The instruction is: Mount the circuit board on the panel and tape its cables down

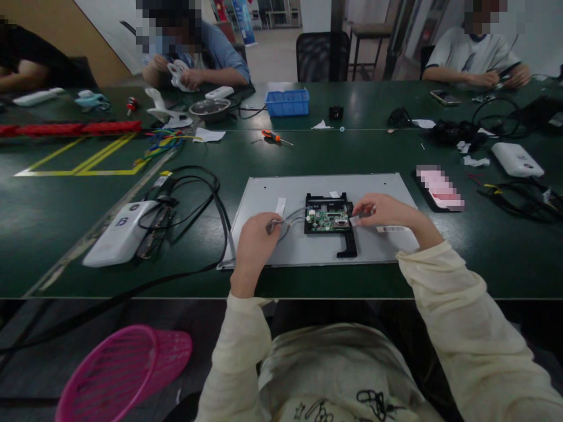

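Note:
A light grey flat panel [290, 249] lies on the green table in front of me. On it sits a black plastic bracket [346, 246] holding a green circuit board [325, 220]. My left hand [258, 237] is closed on a thin grey cable [294, 215] that runs toward the board's left side. At the bracket's right edge, the fingers of my right hand [382, 211] are pinched together. A small whitish strip [354, 221] shows under those fingertips; what the hand grips is partly hidden.
Left of the panel lie a white power bank [118, 234] and black cables [215, 187]. A phone [440, 190] rests to the right. Farther back are an orange screwdriver [277, 138] and a blue bin [287, 103]. A pink basket [152, 357] stands below; several people sit opposite.

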Tool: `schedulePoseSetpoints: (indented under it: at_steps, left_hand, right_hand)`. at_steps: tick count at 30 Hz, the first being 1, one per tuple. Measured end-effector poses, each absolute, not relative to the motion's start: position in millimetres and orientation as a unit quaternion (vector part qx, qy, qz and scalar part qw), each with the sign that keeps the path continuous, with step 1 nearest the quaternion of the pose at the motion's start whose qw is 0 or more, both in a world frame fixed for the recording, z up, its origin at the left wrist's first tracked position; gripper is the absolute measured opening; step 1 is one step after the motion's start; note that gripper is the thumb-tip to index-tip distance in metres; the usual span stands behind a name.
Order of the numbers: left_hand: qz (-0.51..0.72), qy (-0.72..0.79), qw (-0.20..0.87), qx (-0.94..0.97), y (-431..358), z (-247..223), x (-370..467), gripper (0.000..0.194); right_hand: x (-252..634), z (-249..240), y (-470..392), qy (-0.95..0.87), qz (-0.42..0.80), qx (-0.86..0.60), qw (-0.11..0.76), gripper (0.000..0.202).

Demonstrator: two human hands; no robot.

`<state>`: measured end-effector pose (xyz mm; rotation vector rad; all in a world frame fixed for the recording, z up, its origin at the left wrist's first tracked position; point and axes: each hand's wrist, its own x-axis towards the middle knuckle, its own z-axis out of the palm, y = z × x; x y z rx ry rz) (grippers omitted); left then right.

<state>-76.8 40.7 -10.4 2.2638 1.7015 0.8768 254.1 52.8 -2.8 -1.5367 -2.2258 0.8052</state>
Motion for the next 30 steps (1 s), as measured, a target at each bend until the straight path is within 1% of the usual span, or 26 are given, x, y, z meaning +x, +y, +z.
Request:
schedulePoseSetpoints:
  at_steps: [3, 6, 9, 12, 16, 19, 22, 25, 27, 30]
  left_hand:
    - [0.286, 0.552, 0.070, 0.780, 34, 0, -75, 0.022]
    - [0.295, 0.514, 0.060, 0.803, 20, 25, -61, 0.026]
    - [0.288, 0.466, 0.076, 0.833, 14, 50, -40, 0.027]
    - [0.245, 0.439, 0.097, 0.859, 29, 60, -19, 0.027]
    - [0.191, 0.443, 0.086, 0.872, 74, 51, 7, 0.027]
    - [0.132, 0.448, 0.100, 0.879, 111, 38, 26, 0.026]
    - [0.058, 0.453, 0.133, 0.879, 142, 29, 42, 0.027]
    - [0.002, 0.442, 0.163, 0.882, 161, 25, 54, 0.033]
    - [-0.014, 0.431, 0.179, 0.884, 168, 24, 58, 0.035]
    - [-0.026, 0.415, 0.212, 0.884, 173, 25, 61, 0.030]
  right_hand:
    - [252, -4, 52, -0.779, 0.285, -0.535, 0.158, 0.022]
    - [251, -3, 52, -0.773, 0.292, -0.539, 0.163, 0.016]
    - [253, -1, 52, -0.769, 0.299, -0.540, 0.167, 0.015]
    - [259, -2, 54, -0.754, 0.298, -0.559, 0.172, 0.016]
    - [264, -7, 58, -0.747, 0.241, -0.595, 0.174, 0.017]
    - [264, -10, 60, -0.751, 0.203, -0.605, 0.174, 0.017]
    - [262, -10, 60, -0.752, 0.195, -0.604, 0.182, 0.016]
    - [261, -9, 60, -0.747, 0.195, -0.605, 0.194, 0.015]
    - [260, -9, 60, -0.741, 0.195, -0.610, 0.199, 0.016]
    - [260, -10, 61, -0.739, 0.197, -0.611, 0.202, 0.017]
